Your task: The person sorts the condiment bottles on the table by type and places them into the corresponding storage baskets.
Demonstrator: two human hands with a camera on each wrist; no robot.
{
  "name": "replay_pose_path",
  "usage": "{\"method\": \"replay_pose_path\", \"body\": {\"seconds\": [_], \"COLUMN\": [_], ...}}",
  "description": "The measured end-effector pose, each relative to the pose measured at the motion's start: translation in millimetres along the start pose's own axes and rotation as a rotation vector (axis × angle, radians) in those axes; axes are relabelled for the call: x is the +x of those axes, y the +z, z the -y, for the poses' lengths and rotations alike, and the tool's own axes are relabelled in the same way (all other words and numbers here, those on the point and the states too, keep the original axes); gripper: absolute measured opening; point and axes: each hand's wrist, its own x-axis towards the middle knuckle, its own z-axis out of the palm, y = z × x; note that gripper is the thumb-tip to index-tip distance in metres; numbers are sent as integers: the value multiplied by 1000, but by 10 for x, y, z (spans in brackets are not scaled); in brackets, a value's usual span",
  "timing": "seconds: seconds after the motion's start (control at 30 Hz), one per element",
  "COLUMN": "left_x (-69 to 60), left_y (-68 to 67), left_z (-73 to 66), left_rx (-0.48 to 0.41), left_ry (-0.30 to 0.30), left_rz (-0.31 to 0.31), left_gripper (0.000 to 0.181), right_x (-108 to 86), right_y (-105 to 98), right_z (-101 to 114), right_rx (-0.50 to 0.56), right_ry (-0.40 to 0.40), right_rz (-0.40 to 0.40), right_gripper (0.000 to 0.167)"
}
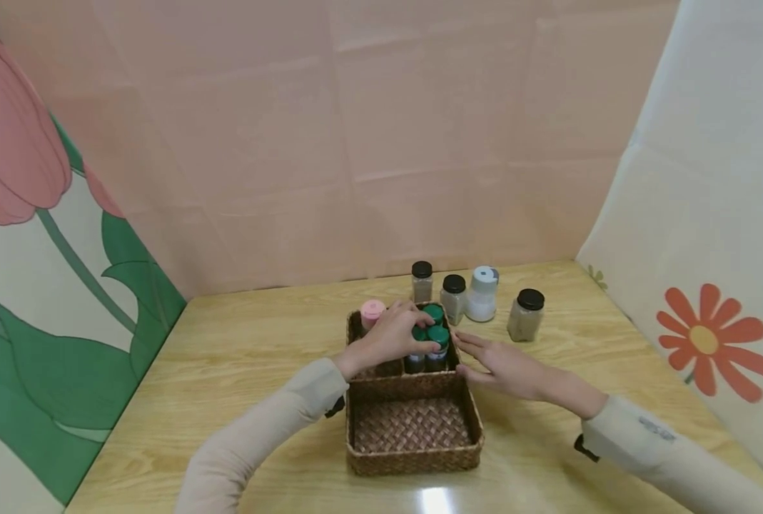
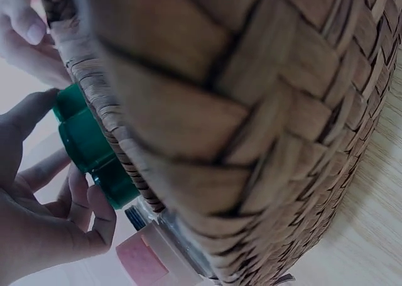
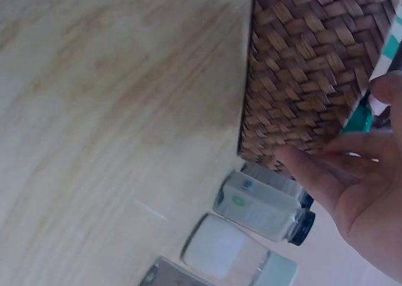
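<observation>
A brown woven basket (image 1: 413,460) with dividers stands on the table. Three green-capped jars (image 1: 437,337) sit in its back right compartment. My left hand (image 1: 389,334) reaches over the basket from the left, thumb and fingers about one green cap (image 2: 85,138); the jar bodies are mostly hidden. My right hand (image 1: 506,365) lies along the basket's right side, its fingers nearly straight and touching the woven wall (image 3: 301,78). In the back left compartment is a pink-capped jar (image 1: 372,311), also seen in the left wrist view with its pink cap (image 2: 141,261) sideways.
Behind and right of the basket stand black-lidded clear jars (image 1: 526,315), one close to the basket's back right corner, and a jar with a pale blue-white lid (image 1: 482,294). The basket's front compartment shows its woven floor (image 1: 413,425). Fabric walls (image 1: 355,143) bound the table.
</observation>
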Motion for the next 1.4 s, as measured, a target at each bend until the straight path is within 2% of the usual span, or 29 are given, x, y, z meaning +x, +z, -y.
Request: {"method": "replay_pose_path", "body": {"seconds": [0.2,0.43,0.73,0.87,1.0,1.07,1.2,1.27,1.4], "left_x": [-58,-135,-216,-272,-318,-346,-417,-460,-531], "left_y": [-44,-90,-127,-148,-179,-195,-217,-223,-223], "left_z": [25,68,120,150,193,213,256,278,321], "left_rx": [-131,-203,-180,-142,-122,-135,-177,-200,-217], "left_ry": [10,30,130,188,241,235,173,142,141], "left_rz": [-9,-33,-93,-147,-218,-246,-275,-283,-320], "left_gripper": [45,42,32,27,22,21,22,22,21], "right_x": [12,29,70,82,98,99,106,114,130], "right_y": [-91,-159,-215,-251,-292,-321,-360,-360,-333], "right_z": [-1,15,-23,-41,-85,-113,-182,-214,-257], "right_rx": [-42,-77,-116,-133,-142,-149,-172,-177,-213], "right_ry": [-50,-113,-143,-165,-172,-171,-198,-231,-287], "right_rz": [25,-10,-48,-69,-123,-163,-246,-272,-294], "right_gripper": [40,18,15,15,17,22,35,36,33]}}
